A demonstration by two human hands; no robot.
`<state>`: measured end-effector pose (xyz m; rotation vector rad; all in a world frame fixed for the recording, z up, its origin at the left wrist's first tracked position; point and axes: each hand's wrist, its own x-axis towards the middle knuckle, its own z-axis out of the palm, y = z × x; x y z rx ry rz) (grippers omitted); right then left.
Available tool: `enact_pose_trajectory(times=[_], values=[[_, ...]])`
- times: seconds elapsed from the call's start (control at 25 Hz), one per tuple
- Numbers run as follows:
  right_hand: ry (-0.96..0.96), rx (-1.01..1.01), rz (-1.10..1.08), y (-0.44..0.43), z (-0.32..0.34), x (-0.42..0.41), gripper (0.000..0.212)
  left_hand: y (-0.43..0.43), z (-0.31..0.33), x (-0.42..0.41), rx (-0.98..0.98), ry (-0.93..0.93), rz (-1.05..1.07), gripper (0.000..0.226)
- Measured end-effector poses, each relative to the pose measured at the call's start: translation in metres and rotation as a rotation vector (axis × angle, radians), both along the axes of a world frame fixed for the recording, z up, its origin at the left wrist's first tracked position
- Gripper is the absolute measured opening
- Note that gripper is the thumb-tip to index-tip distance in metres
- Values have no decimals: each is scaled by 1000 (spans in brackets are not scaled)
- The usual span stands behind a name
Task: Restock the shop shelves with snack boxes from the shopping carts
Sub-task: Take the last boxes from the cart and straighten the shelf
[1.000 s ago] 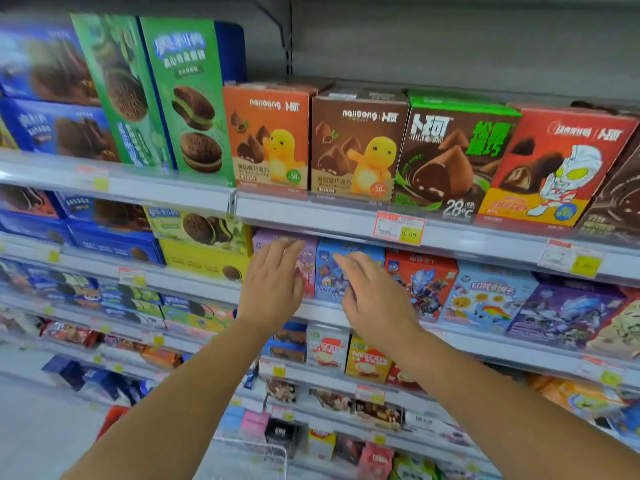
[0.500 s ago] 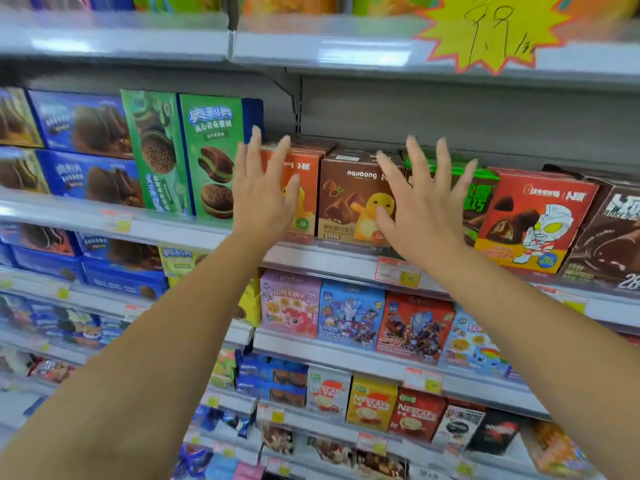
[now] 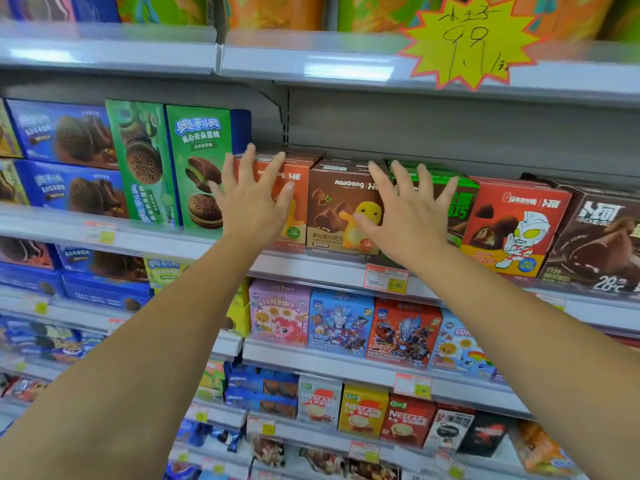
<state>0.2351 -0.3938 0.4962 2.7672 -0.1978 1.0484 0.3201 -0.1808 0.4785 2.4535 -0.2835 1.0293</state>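
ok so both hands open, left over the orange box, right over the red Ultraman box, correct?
Not the red Ultraman box: in the head view the right hand spreads over the brown box and the green box. Left hand open over the orange box, yes.

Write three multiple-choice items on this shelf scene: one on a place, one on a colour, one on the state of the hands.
1. Where does the brown box stand?
A) on the top shelf
B) between the orange box and the green box
C) beside the coffee boxes

2. What colour is the star sign?
A) blue
B) white
C) yellow

3. How are the left hand and right hand?
A) open, fingers spread
B) both gripping one box
C) clenched as fists

Answers: 1 B, those two boxes flank it on one shelf; 2 C, yellow with a red edge; 3 A, the straight fingers hold nothing.
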Motion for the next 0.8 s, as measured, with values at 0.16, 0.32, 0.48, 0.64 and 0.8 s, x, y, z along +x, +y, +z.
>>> enact_pose_trajectory(times=[0.16, 0.32, 0.48, 0.64, 0.8], values=[[-133, 38, -29, -36, 1, -20, 61, -30, 8, -15, 103, -194, -95, 55], [-137, 115, -166, -102, 5, -47, 54, -96, 17, -35, 263, -211, -341, 54], [22, 123, -172, -147, 9, -62, 68, -145, 24, -49, 434, -187, -384, 61], [204, 14, -97, -167, 38, -60, 91, -175, 41, -57, 513, -122, -391, 72], [501, 87, -47, -182, 83, -50, 94, -195, 54, -58, 563, -36, -416, 75]])
